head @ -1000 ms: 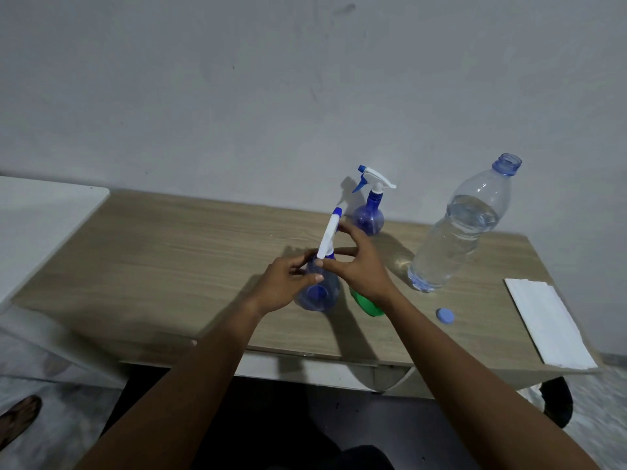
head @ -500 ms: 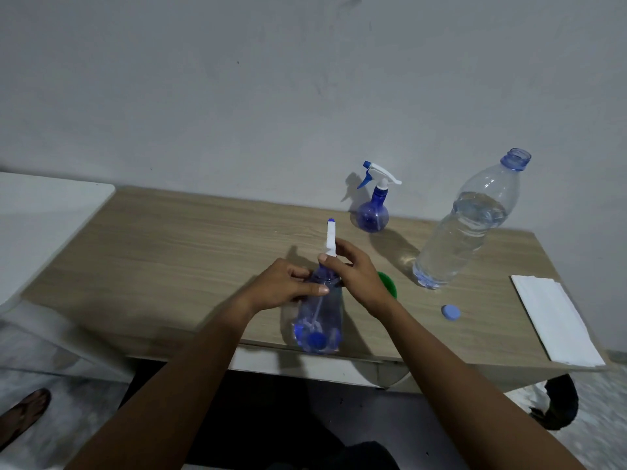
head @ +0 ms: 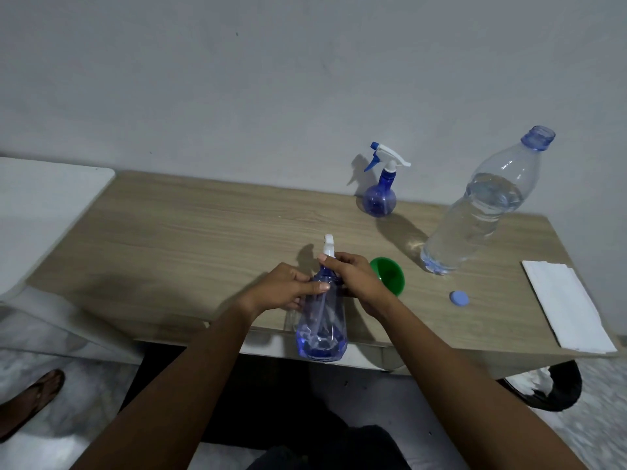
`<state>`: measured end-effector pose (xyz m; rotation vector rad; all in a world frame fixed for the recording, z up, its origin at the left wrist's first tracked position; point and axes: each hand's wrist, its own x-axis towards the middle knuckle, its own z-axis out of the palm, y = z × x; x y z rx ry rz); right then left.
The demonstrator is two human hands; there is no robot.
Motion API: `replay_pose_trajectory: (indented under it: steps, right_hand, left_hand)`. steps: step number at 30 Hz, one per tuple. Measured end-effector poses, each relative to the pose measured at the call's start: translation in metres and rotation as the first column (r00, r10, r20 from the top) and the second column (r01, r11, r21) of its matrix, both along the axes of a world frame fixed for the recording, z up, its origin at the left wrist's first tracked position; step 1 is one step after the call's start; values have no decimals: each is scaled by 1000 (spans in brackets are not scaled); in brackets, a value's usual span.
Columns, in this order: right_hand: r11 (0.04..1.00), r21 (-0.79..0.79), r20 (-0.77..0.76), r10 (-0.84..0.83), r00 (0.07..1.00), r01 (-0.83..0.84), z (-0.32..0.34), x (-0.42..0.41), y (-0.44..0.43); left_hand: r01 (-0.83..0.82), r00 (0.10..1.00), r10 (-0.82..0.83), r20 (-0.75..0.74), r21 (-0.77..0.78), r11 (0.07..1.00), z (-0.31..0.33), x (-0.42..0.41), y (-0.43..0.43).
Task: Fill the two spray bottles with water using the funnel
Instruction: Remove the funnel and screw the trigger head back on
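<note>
A clear blue spray bottle [head: 321, 329] is held upright near the table's front edge, its base over the edge. My left hand [head: 288, 290] grips its shoulder. My right hand [head: 353, 276] wraps its neck just under the white spray head [head: 328, 245]. A green funnel [head: 389, 273] lies on the table right behind my right hand. A second, round blue spray bottle [head: 379, 198] with a white and blue trigger stands by the wall. A large open water bottle [head: 475, 212], partly full, stands at the right.
A blue cap [head: 459, 297] lies on the wooden table [head: 190, 239] near the water bottle. A folded white cloth [head: 566, 303] lies at the table's right end. A white surface [head: 44, 198] adjoins on the left. A sandalled foot [head: 30, 401] is on the floor.
The held spray bottle has come down and toward me, from tilted to upright, and the funnel behind my right hand is uncovered. The camera view has shifted a little.
</note>
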<state>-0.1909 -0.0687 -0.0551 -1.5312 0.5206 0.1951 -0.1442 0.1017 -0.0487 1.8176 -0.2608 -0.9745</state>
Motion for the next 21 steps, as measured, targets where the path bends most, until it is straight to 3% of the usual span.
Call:
replay_pose_trajectory:
  steps: [21]
  right_hand:
    - [1000,15,-45,12,999,-11,-2,5,-5]
  left_hand:
    - [10,1000,-10,-16,-5,1000,-1,7,-1]
